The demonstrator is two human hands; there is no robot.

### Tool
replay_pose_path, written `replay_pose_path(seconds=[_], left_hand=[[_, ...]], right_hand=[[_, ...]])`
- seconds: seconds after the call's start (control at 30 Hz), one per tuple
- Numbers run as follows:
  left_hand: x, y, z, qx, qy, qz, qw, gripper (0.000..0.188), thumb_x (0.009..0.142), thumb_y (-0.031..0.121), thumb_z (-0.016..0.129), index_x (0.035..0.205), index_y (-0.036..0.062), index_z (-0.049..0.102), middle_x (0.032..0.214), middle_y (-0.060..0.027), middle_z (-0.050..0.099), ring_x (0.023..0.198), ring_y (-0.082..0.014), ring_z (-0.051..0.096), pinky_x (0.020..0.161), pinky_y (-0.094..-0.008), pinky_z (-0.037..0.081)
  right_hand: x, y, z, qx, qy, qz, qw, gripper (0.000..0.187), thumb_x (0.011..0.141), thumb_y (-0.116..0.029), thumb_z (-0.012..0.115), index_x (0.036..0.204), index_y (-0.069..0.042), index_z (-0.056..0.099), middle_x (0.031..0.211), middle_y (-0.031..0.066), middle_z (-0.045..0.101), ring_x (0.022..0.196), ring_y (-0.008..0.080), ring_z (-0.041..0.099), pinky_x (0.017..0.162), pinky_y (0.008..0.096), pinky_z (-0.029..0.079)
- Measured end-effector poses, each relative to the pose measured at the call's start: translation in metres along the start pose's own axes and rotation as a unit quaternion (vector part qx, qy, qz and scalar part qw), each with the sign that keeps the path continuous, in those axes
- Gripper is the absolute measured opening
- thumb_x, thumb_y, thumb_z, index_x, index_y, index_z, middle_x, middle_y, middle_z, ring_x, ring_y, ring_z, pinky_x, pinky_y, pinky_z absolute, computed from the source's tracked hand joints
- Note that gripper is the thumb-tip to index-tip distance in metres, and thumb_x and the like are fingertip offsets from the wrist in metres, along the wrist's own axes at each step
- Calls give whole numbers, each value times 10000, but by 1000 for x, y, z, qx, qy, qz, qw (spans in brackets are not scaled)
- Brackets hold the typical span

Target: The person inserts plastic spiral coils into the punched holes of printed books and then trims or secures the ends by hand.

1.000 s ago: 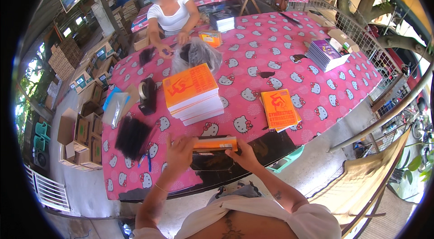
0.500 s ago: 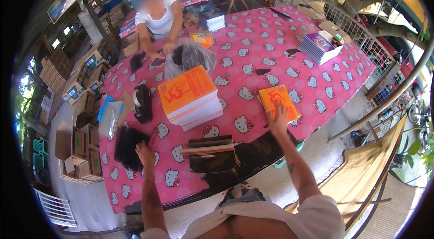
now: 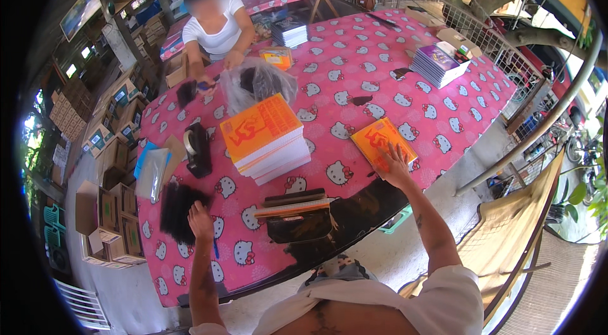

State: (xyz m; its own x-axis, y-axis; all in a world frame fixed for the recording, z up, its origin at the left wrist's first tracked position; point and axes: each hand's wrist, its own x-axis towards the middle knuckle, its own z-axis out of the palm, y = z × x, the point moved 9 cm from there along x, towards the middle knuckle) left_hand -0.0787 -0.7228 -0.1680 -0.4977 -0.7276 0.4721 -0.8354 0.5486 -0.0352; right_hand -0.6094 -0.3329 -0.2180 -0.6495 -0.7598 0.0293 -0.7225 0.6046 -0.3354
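Observation:
My right hand (image 3: 396, 169) lies with its fingers spread on the orange-covered book (image 3: 384, 140) at the table's near right. At the near left, my left hand (image 3: 201, 221) is at the right edge of a pile of thin black strands (image 3: 178, 211). Its fingers are drawn together, and what they hold, if anything, is too small to make out. A tall stack of orange-covered books (image 3: 265, 129) stands between my hands, farther in. Nearer me, a black holder (image 3: 297, 226) has a few thin books or sheets standing in it.
A black tape dispenser (image 3: 198, 150), clear plastic sleeves (image 3: 152, 173) and a blue pen (image 3: 216, 247) lie at left. Across the table, a person (image 3: 218, 28) works beside a clear plastic bag (image 3: 273, 85). Purple-covered books (image 3: 440, 66) are stacked far right; cardboard boxes (image 3: 117, 221) stand left of the table.
The orange book under my right hand has turned slightly and shifted left. My left hand has moved a little down and left, and the blue pen now shows beside it. The view has shifted slightly.

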Motion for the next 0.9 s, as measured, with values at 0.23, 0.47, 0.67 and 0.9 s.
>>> replay_pose_path(seconds=[0.23, 0.47, 0.67, 0.9], left_hand=[[0, 28, -78, -46, 45, 58, 996, 205, 954, 86, 600, 1154, 60, 638, 925, -131, 619, 889, -347, 632, 714, -465, 534], [-23, 129, -142, -438, -9, 18, 899, 202, 943, 87, 659, 1138, 54, 697, 901, -140, 654, 768, -325, 640, 666, -409, 515], [-49, 112, -142, -446, 51, -6, 894, 171, 900, 102, 724, 1061, 50, 752, 854, -110, 687, 728, -266, 650, 654, -366, 514], [-41, 108, -128, -497, 27, -13, 867, 158, 900, 89, 716, 1044, 34, 754, 834, -108, 697, 691, -239, 654, 605, -342, 506]], right_hand=[[-108, -329, -84, 256, 164, -372, 877, 298, 884, -181, 701, 1173, -125, 655, 1259, 123, 610, 1197, 358, 576, 1002, 480, 481], [-74, -378, 8, 59, -1, -303, 951, 181, 907, -187, 641, 1074, -142, 693, 993, 71, 714, 912, 255, 713, 781, 422, 566], [-83, -398, -11, 101, 94, -352, 926, 193, 902, -166, 648, 1089, -139, 687, 900, 63, 720, 777, 284, 715, 679, 404, 564], [-80, -394, -11, 106, 64, -355, 926, 230, 929, -162, 637, 1153, -180, 687, 877, 61, 725, 747, 308, 707, 665, 433, 563]])
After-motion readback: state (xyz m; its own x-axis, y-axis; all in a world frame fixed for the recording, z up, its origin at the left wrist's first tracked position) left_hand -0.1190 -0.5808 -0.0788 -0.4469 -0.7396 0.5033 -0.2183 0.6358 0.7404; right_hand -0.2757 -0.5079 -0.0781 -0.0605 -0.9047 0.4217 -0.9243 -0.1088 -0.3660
